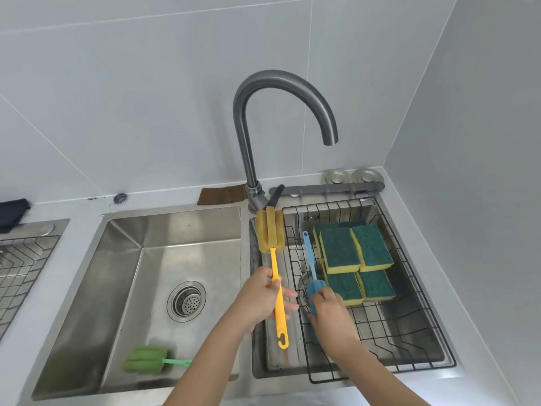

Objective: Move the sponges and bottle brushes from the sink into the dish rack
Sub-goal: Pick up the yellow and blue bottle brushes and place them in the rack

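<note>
My left hand point(262, 297) grips the handle of a yellow bottle brush point(270, 235), held upright over the divider between the two basins, foam head up. My right hand point(329, 310) is closed on the foam head of a blue bottle brush point(311, 260) inside the black wire dish rack point(409, 341) that sits in the right basin. Several yellow-and-green sponges point(355, 253) lie stacked in the rack's far half. A green bottle brush point(146, 358) lies on the floor of the left sink point(126, 288), near its front edge.
A tall curved steel faucet point(248, 159) rises behind the divider, its spout over the rack. A round drain strainer point(186, 301) sits in the left basin. Another wire rack point(17, 268) shows at the far left. White tiled walls close the back and right.
</note>
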